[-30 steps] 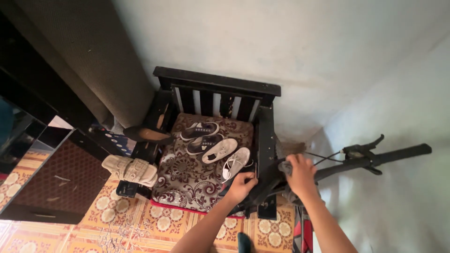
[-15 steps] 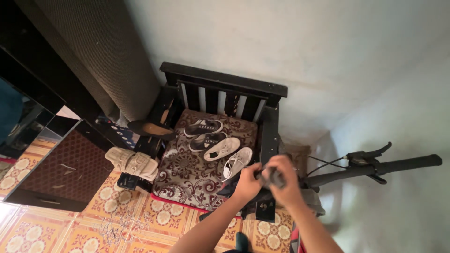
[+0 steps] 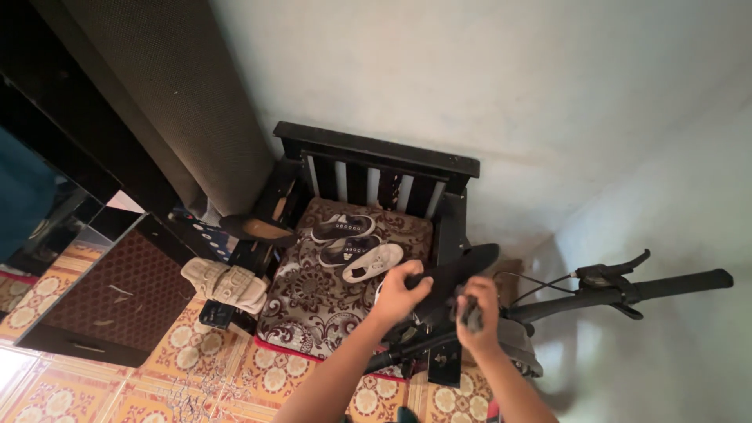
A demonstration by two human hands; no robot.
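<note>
My left hand [image 3: 401, 294] reaches over the right side of a black wooden chair [image 3: 376, 153] and curls on the end of a long flat black object [image 3: 464, 268] lying across the chair's right arm. My right hand [image 3: 479, 315] is closed on a small dark item just right of it; what that item is I cannot tell. On the patterned seat cushion [image 3: 309, 301] lie two dark sneakers [image 3: 345, 229] and a white sneaker [image 3: 373, 262]. A second white shoe is mostly hidden under my left hand.
A black bicycle handlebar [image 3: 627, 294] with brake lever juts out at the right, by the white wall. Beige sandals [image 3: 227, 283] and a dark flat shoe [image 3: 257, 229] rest on the chair's left arm. A dark cabinet [image 3: 117, 301] stands left on the patterned tile floor [image 3: 204, 376].
My right hand left the handlebar and came to the chair's right arm. Both hands then spread apart, and the long black object now shows between them.
</note>
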